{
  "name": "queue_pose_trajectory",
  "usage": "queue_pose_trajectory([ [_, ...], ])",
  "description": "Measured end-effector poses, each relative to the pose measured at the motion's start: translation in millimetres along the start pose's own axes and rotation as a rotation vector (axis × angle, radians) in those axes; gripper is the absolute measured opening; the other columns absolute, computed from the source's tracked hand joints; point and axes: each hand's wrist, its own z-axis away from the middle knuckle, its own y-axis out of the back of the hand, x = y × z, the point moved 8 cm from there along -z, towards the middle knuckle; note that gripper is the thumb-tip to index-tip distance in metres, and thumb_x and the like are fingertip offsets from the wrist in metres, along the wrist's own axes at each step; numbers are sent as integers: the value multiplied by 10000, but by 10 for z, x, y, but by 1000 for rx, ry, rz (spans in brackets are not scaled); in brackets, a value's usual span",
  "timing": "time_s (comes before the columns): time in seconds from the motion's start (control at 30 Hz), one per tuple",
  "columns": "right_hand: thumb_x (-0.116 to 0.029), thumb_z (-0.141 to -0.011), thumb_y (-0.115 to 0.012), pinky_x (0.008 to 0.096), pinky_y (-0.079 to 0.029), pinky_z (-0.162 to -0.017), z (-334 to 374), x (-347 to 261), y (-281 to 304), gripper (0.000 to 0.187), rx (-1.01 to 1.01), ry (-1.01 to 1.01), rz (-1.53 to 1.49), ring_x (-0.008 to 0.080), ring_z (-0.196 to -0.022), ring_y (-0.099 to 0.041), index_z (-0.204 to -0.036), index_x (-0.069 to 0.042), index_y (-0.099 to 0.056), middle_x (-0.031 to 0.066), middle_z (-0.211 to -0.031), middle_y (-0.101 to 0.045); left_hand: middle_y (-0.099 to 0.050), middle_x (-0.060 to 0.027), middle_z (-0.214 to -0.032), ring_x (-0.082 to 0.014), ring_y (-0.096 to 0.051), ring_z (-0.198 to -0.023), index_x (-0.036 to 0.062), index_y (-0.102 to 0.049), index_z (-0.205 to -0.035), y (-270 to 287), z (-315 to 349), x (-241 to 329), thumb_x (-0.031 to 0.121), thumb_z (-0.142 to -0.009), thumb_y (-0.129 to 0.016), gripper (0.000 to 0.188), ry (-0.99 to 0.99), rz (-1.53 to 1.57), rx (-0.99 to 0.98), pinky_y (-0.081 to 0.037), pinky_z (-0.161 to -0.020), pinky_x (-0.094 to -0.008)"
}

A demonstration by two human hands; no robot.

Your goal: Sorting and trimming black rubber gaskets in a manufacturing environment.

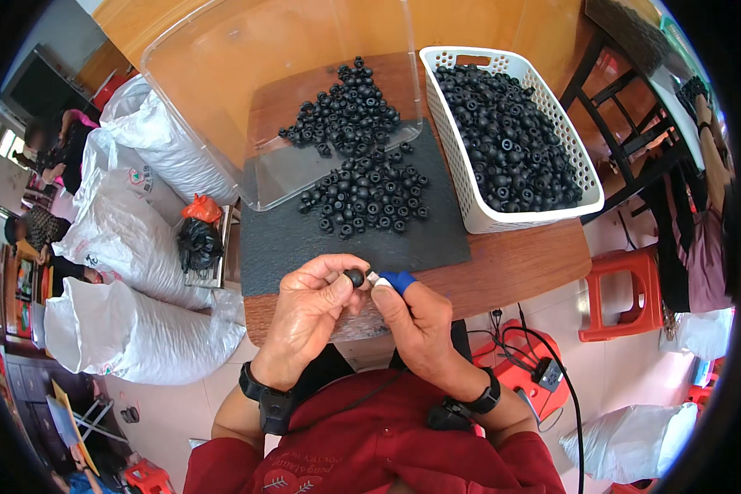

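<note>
My left hand point(300, 317) pinches a small round black plastic part point(355, 277) between thumb and fingers, just in front of the table's near edge. Close beside it, my right hand point(424, 329) is closed on a small silvery piece point(373, 277) whose tip points at the black part; its exact kind is too small to make out. A blue cover point(399, 281) wraps a finger of my right hand, and something white is around the thumb tip. Beyond my hands, a pile of similar black parts point(370, 198) lies on a dark mat point(280, 247), partly spread into a clear plastic bin point(284, 177) tipped on its side.
A white perforated basket point(519, 221) full of black parts stands at the table's right. White sacks point(140, 329) crowd the left. Red stools point(626, 296) and a black cable point(576, 395) are at the right. Other people point(53, 235) sit far left.
</note>
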Motion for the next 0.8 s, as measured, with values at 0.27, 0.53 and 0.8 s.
queue_pose_trajectory([
  [0.27,-115,-915,-576,321,-429,-506,-11,-27,-10,151,11,51,42,226,-561,-575,-816,-2,-590,108,-671,-578,-637,-88,-917,-124,-579,-746,-46,-603,-1068,-15,22,-78,64,-874,-621,223,-7,8,22,-486,-685,-251],
  [0.53,-94,-903,-581,335,-435,-501,-14,11,-33,126,33,81,83,248,-566,-588,-820,0,-574,120,-677,-577,-642,-86,-918,-110,-560,-725,-49,-600,-1082,4,42,-111,61,-877,-618,233,-1,-48,90,-476,-672,-244],
  [0.8,-75,-853,-638,357,-433,-460,11,-88,-34,117,126,317,250,270,-544,-572,-843,24,-576,122,-679,-572,-650,-98,-947,-106,-549,-721,-49,-610,-1051,0,68,-115,79,-870,-635,224,-56,-18,112,-466,-664,-235],
])
